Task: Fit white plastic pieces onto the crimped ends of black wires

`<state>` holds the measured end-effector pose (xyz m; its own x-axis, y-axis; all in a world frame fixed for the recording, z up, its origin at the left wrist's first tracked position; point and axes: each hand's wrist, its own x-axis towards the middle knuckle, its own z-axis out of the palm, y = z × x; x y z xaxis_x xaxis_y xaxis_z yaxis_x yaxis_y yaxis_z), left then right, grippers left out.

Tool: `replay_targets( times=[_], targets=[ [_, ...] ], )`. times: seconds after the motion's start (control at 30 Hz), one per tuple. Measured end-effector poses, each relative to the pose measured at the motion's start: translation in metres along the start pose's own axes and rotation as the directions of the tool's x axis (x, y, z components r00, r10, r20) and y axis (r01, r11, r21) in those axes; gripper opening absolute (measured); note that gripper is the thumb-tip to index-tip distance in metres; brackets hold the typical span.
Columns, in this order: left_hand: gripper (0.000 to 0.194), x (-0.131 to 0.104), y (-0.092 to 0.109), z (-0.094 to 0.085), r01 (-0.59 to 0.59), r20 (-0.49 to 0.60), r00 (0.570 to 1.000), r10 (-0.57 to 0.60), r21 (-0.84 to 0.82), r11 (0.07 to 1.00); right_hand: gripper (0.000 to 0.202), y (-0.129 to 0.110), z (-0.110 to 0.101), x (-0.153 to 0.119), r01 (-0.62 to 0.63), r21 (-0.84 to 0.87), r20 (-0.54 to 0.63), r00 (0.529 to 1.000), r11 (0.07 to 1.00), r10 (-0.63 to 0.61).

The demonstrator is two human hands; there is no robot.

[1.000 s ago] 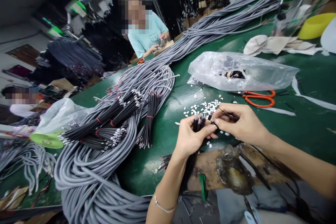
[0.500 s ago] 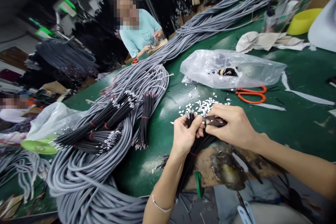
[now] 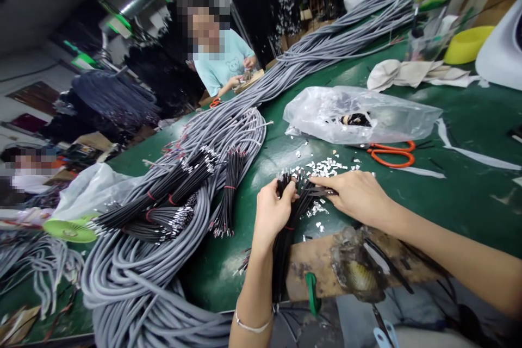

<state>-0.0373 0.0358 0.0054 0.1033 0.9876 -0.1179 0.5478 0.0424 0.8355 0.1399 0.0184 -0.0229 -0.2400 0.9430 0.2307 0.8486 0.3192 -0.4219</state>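
- Glossy green tabletop (image 3: pixel 460 190) spreads beneath both hands.
- Left hand (image 3: pixel 274 206): fingers wrapped round a red-banded bundle of thin black cables (image 3: pixel 283 250), near its silvery twelve-o'clock tips, probably to keep them together and exposed.
- Right hand (image 3: pixel 356 191), at three o'clock, pinches a slim dark tool (image 3: pixel 325 191), pointed at the cables, seemingly for easy reach.
- Two o'clock: small white flakes (image 3: pixel 326 166), scattered.
- Eight o'clock: thick grey cable coils (image 3: pixel 163 288), apparently kept aside.

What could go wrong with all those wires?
The dark tool in the right hand points toward the left hand, so a slip might poke it. Some black wires fan out from the left hand's grip and could tangle. Loose white bits nearby might get scattered.
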Motion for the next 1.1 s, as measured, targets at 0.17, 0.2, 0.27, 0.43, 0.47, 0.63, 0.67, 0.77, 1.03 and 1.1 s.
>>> replay_targets(
  times=[0.17,0.2,0.27,0.43,0.47,0.63,0.67,0.77,1.03,1.1],
  targets=[
    [0.023,-0.004,0.010,0.007,0.025,0.031,0.999,-0.021,-0.133,0.991,0.026,-0.003,-0.005,0.001,-0.045,0.321,-0.137,0.986,0.946,0.094],
    [0.023,-0.006,0.012,0.008,0.024,0.031,0.999,-0.020,-0.147,0.989,0.026,-0.004,-0.007,0.001,-0.032,0.427,-0.172,0.978,0.904,0.117],
    [0.023,-0.008,0.017,0.010,0.016,0.036,0.999,-0.011,-0.154,0.988,0.027,-0.006,-0.009,0.001,0.003,0.573,-0.205,0.969,0.820,0.139],
    [0.021,-0.012,0.022,0.012,0.019,-0.001,1.000,-0.020,-0.144,0.989,0.025,-0.011,-0.015,0.000,0.045,0.663,-0.223,0.965,0.747,0.140],
    [0.021,-0.012,0.022,0.012,0.021,-0.018,1.000,-0.024,-0.145,0.989,0.025,-0.012,-0.015,0.000,0.052,0.667,-0.227,0.964,0.743,0.136],
    [0.020,-0.011,0.020,0.012,0.018,-0.016,1.000,-0.022,-0.210,0.978,0.023,-0.012,-0.013,-0.001,0.083,0.640,-0.252,0.962,0.764,0.106],
    [0.019,-0.011,0.021,0.012,0.022,0.004,1.000,-0.022,-0.238,0.971,0.023,-0.012,-0.013,-0.001,0.079,0.614,-0.262,0.959,0.786,0.108],
    [0.019,-0.012,0.021,0.011,0.035,0.026,0.999,-0.029,-0.304,0.952,0.030,-0.012,-0.014,-0.003,0.062,0.500,-0.296,0.950,0.864,0.103],
    [0.018,-0.014,0.023,0.012,-0.001,-0.114,0.993,-0.040,-0.341,0.940,0.027,-0.013,-0.011,-0.008,0.030,0.398,-0.256,0.963,0.917,0.079],
    [0.019,-0.014,0.023,0.013,0.001,-0.107,0.993,-0.041,-0.350,0.937,0.025,-0.012,-0.010,-0.008,0.055,0.416,-0.258,0.964,0.908,0.060]
  ],
)
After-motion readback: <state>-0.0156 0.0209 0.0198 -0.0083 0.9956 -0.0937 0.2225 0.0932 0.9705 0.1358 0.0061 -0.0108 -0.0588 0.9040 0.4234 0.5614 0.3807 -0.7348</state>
